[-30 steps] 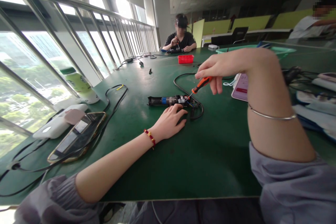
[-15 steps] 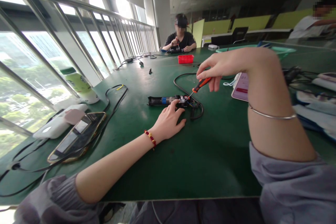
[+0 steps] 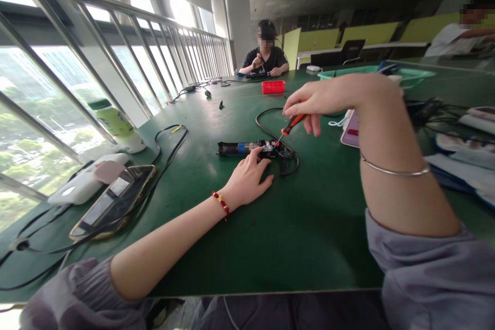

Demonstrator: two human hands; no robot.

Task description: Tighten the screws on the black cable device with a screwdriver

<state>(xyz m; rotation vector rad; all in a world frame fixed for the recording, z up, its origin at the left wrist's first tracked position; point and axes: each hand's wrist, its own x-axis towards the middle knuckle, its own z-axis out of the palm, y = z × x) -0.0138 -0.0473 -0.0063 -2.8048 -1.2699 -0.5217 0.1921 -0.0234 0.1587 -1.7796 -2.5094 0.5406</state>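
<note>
A black tube-shaped device with a blue band lies on the green table, its right end opened up with small wires showing. My left hand rests beside it with fingers spread, fingertips touching the device near the exposed part. In my right hand is a screwdriver with an orange and black handle, gripped from above. The screwdriver slants down to the left, its tip at the opened end; the exact contact point is too small to make out. A black cable loops around that end.
Left are a phone, a white power bank, a green bottle and black cords. Ahead sit a red box and a green basket. Another phone is behind my right wrist. A person works at the far end.
My right hand and forearm have shifted slightly left, the screwdriver handle with them. My left hand and the device stay practically where they were.
</note>
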